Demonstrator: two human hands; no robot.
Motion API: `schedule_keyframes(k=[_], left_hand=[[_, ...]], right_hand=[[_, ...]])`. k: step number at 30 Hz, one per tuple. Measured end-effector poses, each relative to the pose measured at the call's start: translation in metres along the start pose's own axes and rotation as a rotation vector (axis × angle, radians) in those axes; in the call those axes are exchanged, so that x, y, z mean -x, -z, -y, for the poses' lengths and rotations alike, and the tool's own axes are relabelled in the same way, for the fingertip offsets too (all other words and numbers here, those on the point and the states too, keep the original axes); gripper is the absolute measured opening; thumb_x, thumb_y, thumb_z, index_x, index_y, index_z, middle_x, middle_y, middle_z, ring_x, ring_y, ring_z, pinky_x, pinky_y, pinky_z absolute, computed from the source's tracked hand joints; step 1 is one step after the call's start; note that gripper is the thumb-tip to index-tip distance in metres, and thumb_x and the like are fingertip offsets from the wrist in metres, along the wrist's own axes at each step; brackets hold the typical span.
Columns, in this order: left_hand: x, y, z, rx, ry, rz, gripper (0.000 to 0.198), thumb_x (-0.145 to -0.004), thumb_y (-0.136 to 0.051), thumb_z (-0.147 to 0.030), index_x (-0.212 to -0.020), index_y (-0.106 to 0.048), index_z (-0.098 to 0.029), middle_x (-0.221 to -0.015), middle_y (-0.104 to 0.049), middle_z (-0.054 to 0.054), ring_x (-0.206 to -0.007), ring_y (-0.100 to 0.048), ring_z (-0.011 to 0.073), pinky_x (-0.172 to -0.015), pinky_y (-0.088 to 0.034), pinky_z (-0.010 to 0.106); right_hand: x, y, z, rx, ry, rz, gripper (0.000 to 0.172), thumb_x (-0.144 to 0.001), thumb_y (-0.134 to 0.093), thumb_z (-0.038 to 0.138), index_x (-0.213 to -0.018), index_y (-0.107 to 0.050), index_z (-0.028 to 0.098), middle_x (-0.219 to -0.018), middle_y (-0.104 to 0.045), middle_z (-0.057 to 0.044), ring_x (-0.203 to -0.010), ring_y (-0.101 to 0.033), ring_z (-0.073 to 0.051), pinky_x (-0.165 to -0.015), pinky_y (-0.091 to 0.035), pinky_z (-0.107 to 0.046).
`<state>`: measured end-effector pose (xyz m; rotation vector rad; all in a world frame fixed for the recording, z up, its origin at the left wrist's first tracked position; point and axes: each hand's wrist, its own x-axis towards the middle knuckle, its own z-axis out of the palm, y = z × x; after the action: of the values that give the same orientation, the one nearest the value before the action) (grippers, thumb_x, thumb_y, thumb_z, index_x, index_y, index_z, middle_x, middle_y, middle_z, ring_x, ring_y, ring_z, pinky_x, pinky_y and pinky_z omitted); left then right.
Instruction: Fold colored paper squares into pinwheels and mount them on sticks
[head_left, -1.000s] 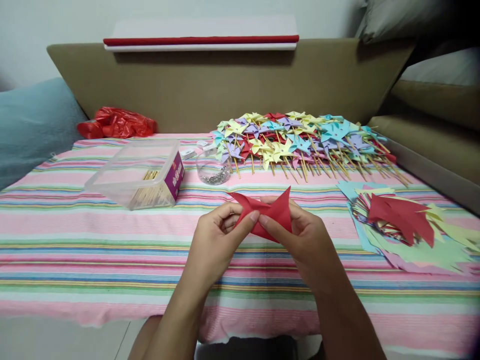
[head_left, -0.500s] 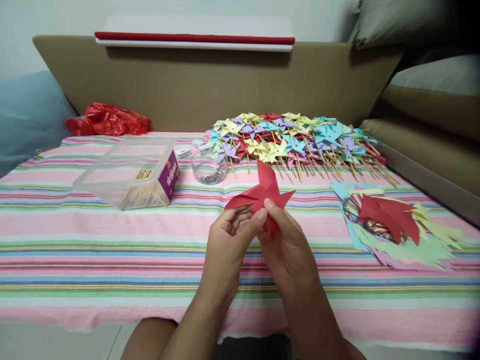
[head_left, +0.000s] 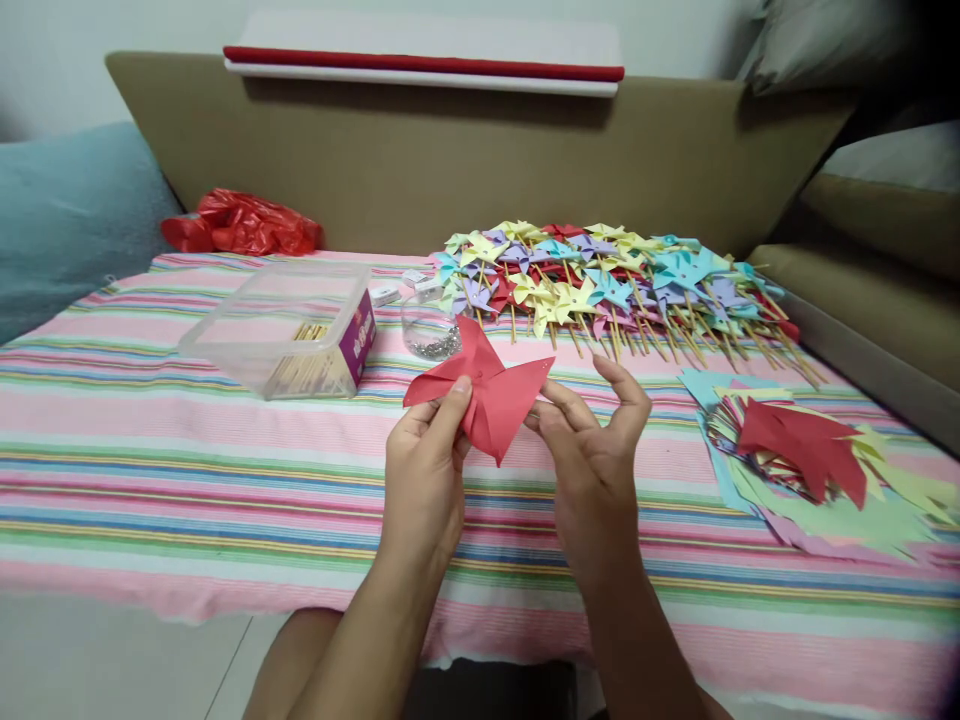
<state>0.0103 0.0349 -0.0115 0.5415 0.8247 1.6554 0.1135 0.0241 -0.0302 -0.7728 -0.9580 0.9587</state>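
Note:
My left hand (head_left: 424,470) pinches a red paper pinwheel shape (head_left: 487,390) at its middle, thumb on the front, holding it up above the striped tablecloth (head_left: 187,470). My right hand (head_left: 592,450) is beside it, thumb and forefinger at the paper's right tip, the other fingers spread upward. Behind the paper stands a small clear jar of silver pins (head_left: 429,325). To the left lies a clear plastic box of wooden sticks (head_left: 289,330).
A large heap of finished coloured pinwheels on sticks (head_left: 607,280) lies at the back of the table. A stack of cut coloured paper (head_left: 810,460) is at the right. A red plastic bag (head_left: 240,222) sits at the back left. A sofa surrounds the table.
The red paper rose and shifted left, unfolding into a fuller pinwheel shape. My right hand's fingers opened and slid to the paper's right tip; my left hand kept its pinch.

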Motion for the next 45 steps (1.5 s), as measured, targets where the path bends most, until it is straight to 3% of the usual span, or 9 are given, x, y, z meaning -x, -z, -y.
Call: schedule_keyframes(k=[2, 4, 7, 13, 16, 22, 30, 38, 45], left_hand=[[-0.003, 0.003, -0.002, 0.002, 0.001, 0.002, 0.026, -0.075, -0.084, -0.033, -0.066, -0.069, -0.013, -0.06, -0.059, -0.003, -0.053, -0.051, 0.0063, -0.059, -0.049, 0.018], [-0.003, 0.004, -0.004, -0.001, 0.001, 0.007, 0.025, -0.077, -0.083, -0.031, -0.067, -0.069, -0.012, -0.058, -0.058, -0.004, -0.052, -0.05, 0.0059, -0.059, -0.048, 0.018], [-0.002, 0.005, -0.005, -0.013, -0.007, 0.013, 0.018, -0.076, -0.083, -0.025, -0.072, -0.071, -0.012, -0.064, -0.063, -0.002, -0.058, -0.055, 0.0059, -0.061, -0.048, 0.016], [0.0, 0.006, -0.002, -0.17, -0.038, 0.055, 0.02, -0.077, -0.082, -0.029, -0.085, -0.077, -0.012, -0.083, -0.074, 0.004, -0.077, -0.065, 0.0114, -0.075, -0.053, 0.021], [0.002, 0.006, -0.002, -0.29, -0.064, 0.086, 0.021, -0.079, -0.08, -0.032, -0.089, -0.078, -0.014, -0.081, -0.074, 0.003, -0.079, -0.066, 0.0134, -0.076, -0.053, 0.023], [0.006, 0.004, -0.004, -0.466, -0.064, 0.125, 0.02, -0.08, -0.078, -0.035, -0.082, -0.077, -0.015, -0.073, -0.071, 0.002, -0.069, -0.06, 0.0117, -0.066, -0.05, 0.021], [0.007, 0.003, -0.004, -0.487, -0.052, 0.202, 0.019, -0.083, -0.076, -0.035, -0.081, -0.076, -0.017, -0.068, -0.065, 0.0, -0.069, -0.057, 0.0125, -0.06, -0.046, 0.021], [0.006, 0.005, -0.002, -0.41, -0.004, 0.267, 0.019, -0.084, -0.075, -0.035, -0.086, -0.077, -0.016, -0.077, -0.07, 0.003, -0.075, -0.06, 0.0131, -0.065, -0.049, 0.022], [0.005, 0.006, -0.001, -0.35, 0.04, 0.263, 0.02, -0.082, -0.078, -0.034, -0.076, -0.074, -0.015, -0.071, -0.068, 0.001, -0.068, -0.058, 0.0102, -0.069, -0.049, 0.021]], right_hand=[[-0.001, 0.006, 0.0, 0.2, 0.114, 0.139, 0.049, -0.09, -0.064, 0.018, -0.133, -0.048, 0.035, -0.123, -0.067, -0.003, -0.106, -0.067, -0.018, -0.098, -0.051, -0.04], [-0.001, 0.01, 0.001, 0.355, 0.164, 0.243, 0.035, -0.09, -0.065, 0.017, -0.121, -0.063, 0.031, -0.124, -0.066, -0.004, -0.111, -0.065, -0.02, -0.099, -0.051, -0.04], [-0.003, 0.012, 0.003, 0.423, 0.182, 0.283, 0.017, -0.09, -0.066, 0.018, -0.102, -0.073, 0.028, -0.112, -0.067, -0.004, -0.108, -0.064, -0.021, -0.096, -0.051, -0.039], [-0.004, 0.011, 0.003, 0.265, 0.056, 0.179, 0.005, -0.091, -0.068, 0.028, -0.094, -0.073, 0.027, -0.093, -0.066, -0.001, -0.091, -0.063, -0.016, -0.084, -0.053, -0.032], [-0.005, 0.009, 0.002, 0.207, 0.009, 0.08, 0.007, -0.09, -0.07, 0.031, -0.089, -0.074, 0.025, -0.089, -0.065, 0.0, -0.084, -0.062, -0.014, -0.08, -0.054, -0.03], [-0.004, 0.009, 0.002, 0.212, 0.007, -0.008, 0.005, -0.081, -0.078, 0.027, -0.083, -0.076, 0.022, -0.112, -0.066, -0.007, -0.116, -0.061, -0.024, -0.087, -0.056, -0.035], [-0.006, 0.007, -0.001, 0.22, 0.008, -0.088, 0.008, -0.078, -0.079, 0.026, -0.082, -0.075, 0.021, -0.113, -0.067, -0.008, -0.113, -0.064, -0.023, -0.093, -0.055, -0.038], [-0.005, 0.003, 0.0, 0.177, -0.051, -0.119, 0.013, -0.076, -0.08, 0.027, -0.079, -0.07, 0.02, -0.111, -0.067, -0.006, -0.1, -0.068, -0.02, -0.083, -0.058, -0.033], [-0.002, -0.003, 0.003, 0.17, -0.077, -0.148, 0.018, -0.076, -0.08, 0.029, -0.077, -0.065, 0.019, -0.08, -0.069, 0.0, -0.071, -0.065, -0.013, -0.064, -0.054, -0.026]])
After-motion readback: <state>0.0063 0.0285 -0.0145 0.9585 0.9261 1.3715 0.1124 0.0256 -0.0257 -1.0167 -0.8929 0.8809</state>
